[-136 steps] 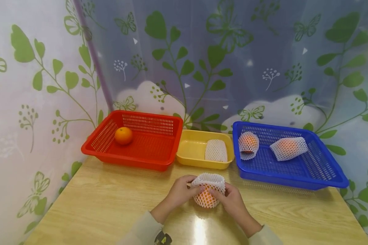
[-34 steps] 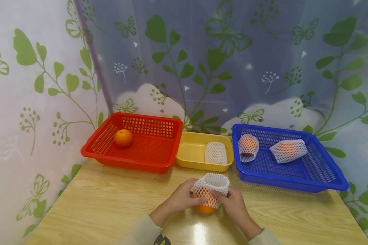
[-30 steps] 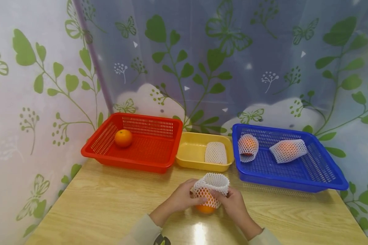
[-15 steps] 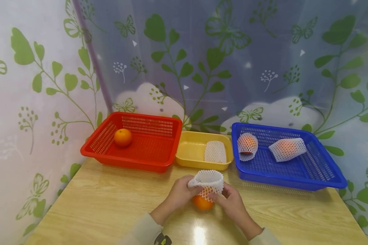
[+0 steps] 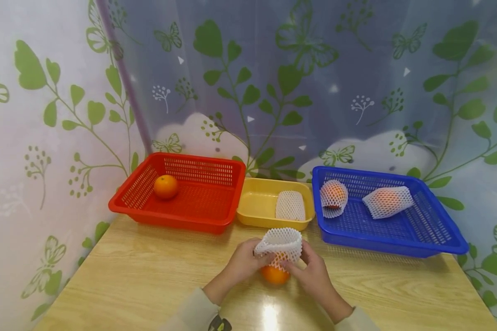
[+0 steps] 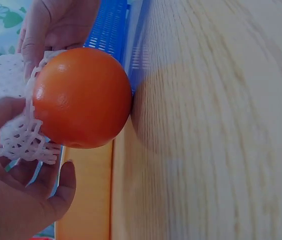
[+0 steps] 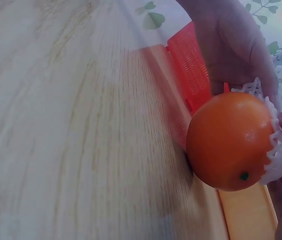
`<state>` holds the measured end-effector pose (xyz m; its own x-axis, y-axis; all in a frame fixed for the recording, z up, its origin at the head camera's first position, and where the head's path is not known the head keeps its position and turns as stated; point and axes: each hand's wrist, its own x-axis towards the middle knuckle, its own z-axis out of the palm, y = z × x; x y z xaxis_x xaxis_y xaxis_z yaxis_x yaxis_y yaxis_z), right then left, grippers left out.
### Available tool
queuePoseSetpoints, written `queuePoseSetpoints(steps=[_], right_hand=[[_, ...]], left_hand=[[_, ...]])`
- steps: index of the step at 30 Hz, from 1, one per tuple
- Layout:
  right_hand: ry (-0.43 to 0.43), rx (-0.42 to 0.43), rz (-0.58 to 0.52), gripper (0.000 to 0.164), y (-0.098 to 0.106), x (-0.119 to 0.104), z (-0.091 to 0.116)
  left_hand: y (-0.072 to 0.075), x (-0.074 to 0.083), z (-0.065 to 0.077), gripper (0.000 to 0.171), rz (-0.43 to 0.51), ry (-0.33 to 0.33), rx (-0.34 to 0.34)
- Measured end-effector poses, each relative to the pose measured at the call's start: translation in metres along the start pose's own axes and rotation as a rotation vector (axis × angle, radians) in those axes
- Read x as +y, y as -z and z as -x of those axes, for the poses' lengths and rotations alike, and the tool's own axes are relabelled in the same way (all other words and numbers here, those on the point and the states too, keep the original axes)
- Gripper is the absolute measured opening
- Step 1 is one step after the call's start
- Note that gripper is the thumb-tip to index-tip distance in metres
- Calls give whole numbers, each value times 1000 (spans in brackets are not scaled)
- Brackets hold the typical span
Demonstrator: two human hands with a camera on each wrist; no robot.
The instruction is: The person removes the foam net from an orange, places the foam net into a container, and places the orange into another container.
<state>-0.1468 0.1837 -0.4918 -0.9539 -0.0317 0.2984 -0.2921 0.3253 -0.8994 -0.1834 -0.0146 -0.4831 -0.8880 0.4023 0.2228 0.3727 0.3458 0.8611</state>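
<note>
An orange (image 5: 275, 276) stands low at the tabletop in front of the yellow tray. Its upper part sits inside a white foam net sleeve (image 5: 285, 238), whose open top flares upward. My left hand (image 5: 241, 264) pinches the sleeve's left side, thumb in front. On the other side my right hand (image 5: 314, 272) grips the net, its thumb at the lower edge. In the left wrist view the orange (image 6: 83, 97) bulges bare out of the sleeve (image 6: 23, 142). The right wrist view shows a green spot on the bare orange (image 7: 230, 142), close to the wood.
A red basket (image 5: 199, 220) at back left holds one bare orange (image 5: 166, 187). The yellow tray (image 5: 252, 219) in the middle holds a flat foam net (image 5: 291, 205). In the blue basket (image 5: 381, 241) at right lie two net-wrapped fruits (image 5: 334, 193). A patterned curtain hangs behind.
The sleeve covered nearly the whole orange 4.5 seconds ago; it has since slid upward, baring the orange's lower part. Both hands stay on the net. Over the last half second little differs.
</note>
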Motion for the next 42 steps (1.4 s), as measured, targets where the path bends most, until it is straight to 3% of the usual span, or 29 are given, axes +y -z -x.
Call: queuePoseSetpoints(steps=[8,13,17,26,30,37,42], right_hand=[[-5,40,19,42,-1,-3,-2],[-8,41,4,38,-2,-5,-4],[-36,49,5,36,-2,-7,-5],[-54,157,-163,21,6,-19,-20],[-59,196,-166,20,11,-25,-28],[-82,228,-123,18,18,-33,-44],[-75,232,-103,18,19,-38,-54]], left_hand=[[0,-2,2,47,2,9,-104],[-6,0,1,65,-9,28,-120],[-7,1,2,67,-16,50,-124],[-2,7,2,79,28,66,-158],[-1,7,4,78,31,94,-171],[2,8,6,55,-98,85,-190],[3,8,6,55,-131,86,-202]])
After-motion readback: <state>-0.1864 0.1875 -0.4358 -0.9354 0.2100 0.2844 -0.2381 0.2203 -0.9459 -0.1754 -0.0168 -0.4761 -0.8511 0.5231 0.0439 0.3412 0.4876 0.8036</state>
